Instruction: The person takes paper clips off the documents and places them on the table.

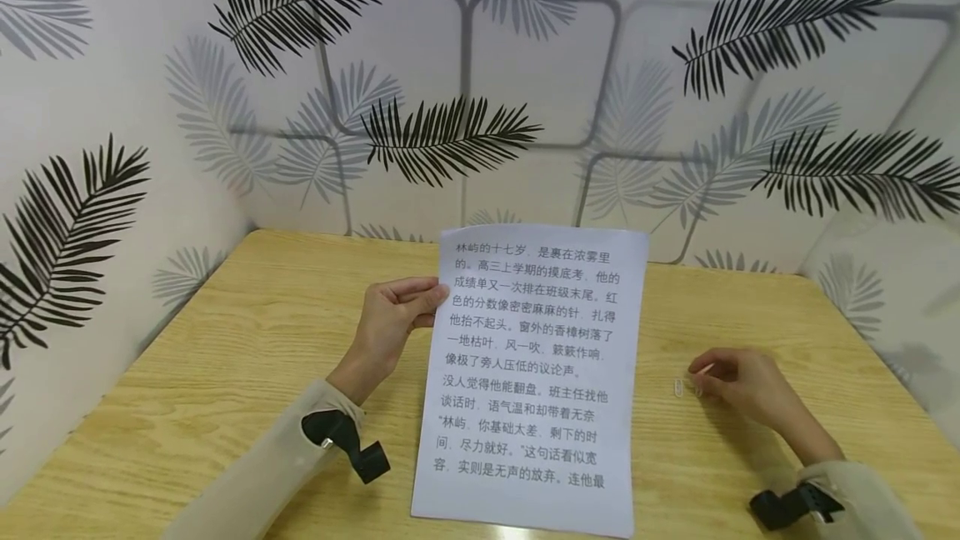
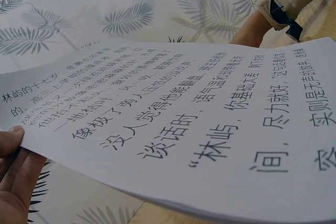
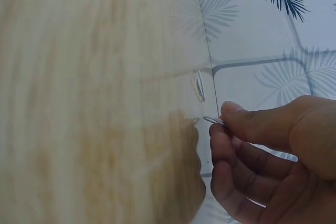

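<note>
My left hand (image 1: 386,325) pinches the left edge of white paper sheets (image 1: 528,382) printed with lines of Chinese text. They are held upright, facing me; in the left wrist view the thumb lies on the printed side and the lower edge looks layered. To the right, my right hand (image 1: 750,386) pinches a small paper clip (image 3: 213,121) between thumb and fingertips, low over the table. A second paper clip (image 1: 678,388) lies just left of those fingertips. The other fingers of the right hand are curled below the thumb.
The light wood table (image 1: 225,357) stretches out on both sides of the sheets. Behind it rises a pale wall (image 1: 525,65) with dark feather-like leaf prints. Each wrist wears a black strap (image 1: 345,440) over a beige sleeve (image 1: 262,465).
</note>
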